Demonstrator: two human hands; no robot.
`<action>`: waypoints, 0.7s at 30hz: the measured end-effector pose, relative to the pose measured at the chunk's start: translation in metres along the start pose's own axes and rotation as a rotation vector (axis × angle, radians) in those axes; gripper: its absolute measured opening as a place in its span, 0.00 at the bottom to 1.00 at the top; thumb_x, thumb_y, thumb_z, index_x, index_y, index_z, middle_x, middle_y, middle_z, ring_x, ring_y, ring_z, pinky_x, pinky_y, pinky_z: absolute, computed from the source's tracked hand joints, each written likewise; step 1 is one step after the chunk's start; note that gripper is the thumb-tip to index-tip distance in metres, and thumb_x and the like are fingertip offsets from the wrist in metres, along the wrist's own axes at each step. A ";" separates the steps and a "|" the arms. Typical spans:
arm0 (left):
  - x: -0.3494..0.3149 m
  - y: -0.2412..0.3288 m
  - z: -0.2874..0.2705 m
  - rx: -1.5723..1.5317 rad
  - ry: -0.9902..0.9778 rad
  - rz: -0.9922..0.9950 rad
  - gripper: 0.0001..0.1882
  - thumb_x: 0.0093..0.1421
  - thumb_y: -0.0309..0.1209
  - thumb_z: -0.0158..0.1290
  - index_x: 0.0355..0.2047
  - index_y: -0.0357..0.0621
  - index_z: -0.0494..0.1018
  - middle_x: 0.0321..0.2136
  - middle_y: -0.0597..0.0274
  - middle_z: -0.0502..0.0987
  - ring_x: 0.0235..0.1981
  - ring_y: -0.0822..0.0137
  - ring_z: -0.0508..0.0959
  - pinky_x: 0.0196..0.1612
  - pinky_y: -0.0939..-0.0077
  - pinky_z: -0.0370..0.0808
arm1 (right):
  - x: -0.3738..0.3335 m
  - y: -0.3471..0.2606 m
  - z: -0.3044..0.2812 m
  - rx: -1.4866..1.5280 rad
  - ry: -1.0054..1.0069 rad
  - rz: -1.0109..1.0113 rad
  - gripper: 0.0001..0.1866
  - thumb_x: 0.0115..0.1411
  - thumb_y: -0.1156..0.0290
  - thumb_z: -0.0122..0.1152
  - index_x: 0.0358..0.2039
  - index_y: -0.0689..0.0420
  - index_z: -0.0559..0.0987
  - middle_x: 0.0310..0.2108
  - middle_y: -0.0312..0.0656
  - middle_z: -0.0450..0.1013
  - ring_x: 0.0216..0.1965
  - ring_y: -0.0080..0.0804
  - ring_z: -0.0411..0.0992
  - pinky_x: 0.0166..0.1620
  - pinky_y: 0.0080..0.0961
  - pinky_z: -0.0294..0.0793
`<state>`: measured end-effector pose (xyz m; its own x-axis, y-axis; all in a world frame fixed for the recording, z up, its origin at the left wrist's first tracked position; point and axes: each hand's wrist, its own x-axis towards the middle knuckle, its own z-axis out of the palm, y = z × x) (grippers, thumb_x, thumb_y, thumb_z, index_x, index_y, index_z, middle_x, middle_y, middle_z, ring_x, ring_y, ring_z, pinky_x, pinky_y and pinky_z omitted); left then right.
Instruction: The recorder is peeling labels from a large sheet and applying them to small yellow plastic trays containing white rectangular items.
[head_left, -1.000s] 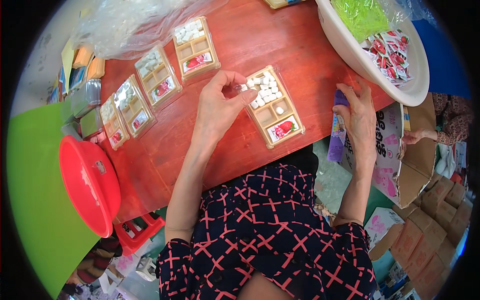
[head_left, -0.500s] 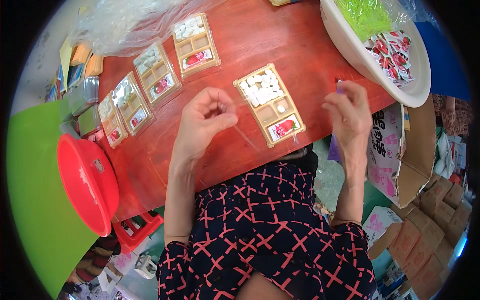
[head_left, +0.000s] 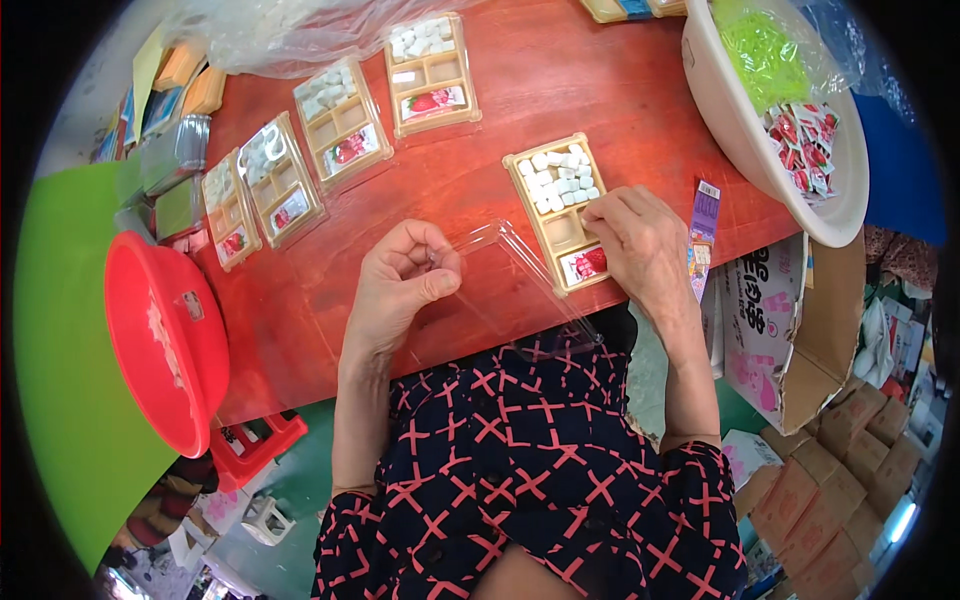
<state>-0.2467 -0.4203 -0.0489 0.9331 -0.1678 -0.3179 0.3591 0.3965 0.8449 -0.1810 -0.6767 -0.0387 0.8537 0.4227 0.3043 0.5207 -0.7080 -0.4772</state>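
A gold compartment tray (head_left: 560,232) lies on the red table in front of me. Small white marshmallow-like pieces (head_left: 562,180) fill its large compartment, and a strawberry-printed sachet (head_left: 583,265) lies in the nearest one. My left hand (head_left: 405,280) is closed on the edge of a clear plastic lid (head_left: 525,255), which hangs tilted just left of the tray. My right hand (head_left: 640,245) reaches over the tray's right side, its fingertips pinched together at the small right compartment; whatever they hold is hidden.
Several filled trays with clear covers (head_left: 437,75) stand in a slanting row at the far left. A red basin (head_left: 205,340) sits at the left edge. At the right are a purple printed strip (head_left: 703,235), a white tub (head_left: 715,110) with sachets, and a cardboard box (head_left: 815,330).
My right hand has moved left from beside the table's right edge onto the tray. The clear lid in my left hand now shows more broadly. The whole view has shifted slightly.
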 end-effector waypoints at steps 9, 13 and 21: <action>0.002 -0.001 -0.002 -0.030 0.017 -0.008 0.14 0.50 0.22 0.61 0.35 0.43 0.69 0.27 0.69 0.74 0.30 0.79 0.72 0.36 0.86 0.69 | 0.033 -0.005 0.016 0.115 0.158 0.065 0.04 0.46 0.80 0.60 0.24 0.57 0.77 0.26 0.42 0.74 0.30 0.39 0.73 0.32 0.30 0.72; 0.003 0.000 0.001 -0.048 0.039 -0.003 0.13 0.50 0.22 0.60 0.35 0.43 0.69 0.28 0.69 0.73 0.30 0.80 0.72 0.37 0.86 0.70 | 0.035 -0.005 0.019 0.077 0.130 0.057 0.04 0.47 0.80 0.59 0.25 0.57 0.78 0.29 0.43 0.74 0.30 0.37 0.74 0.32 0.26 0.72; 0.037 0.011 0.030 0.045 0.055 -0.010 0.12 0.52 0.21 0.59 0.36 0.41 0.70 0.28 0.69 0.74 0.30 0.80 0.73 0.36 0.86 0.70 | -0.013 -0.014 -0.033 0.837 -0.105 0.522 0.17 0.60 0.73 0.53 0.49 0.63 0.69 0.37 0.38 0.71 0.39 0.23 0.69 0.43 0.18 0.67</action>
<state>-0.2091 -0.4487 -0.0385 0.9295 -0.1210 -0.3484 0.3683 0.3534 0.8599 -0.1994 -0.6911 -0.0090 0.9546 0.2480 -0.1649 -0.1134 -0.2091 -0.9713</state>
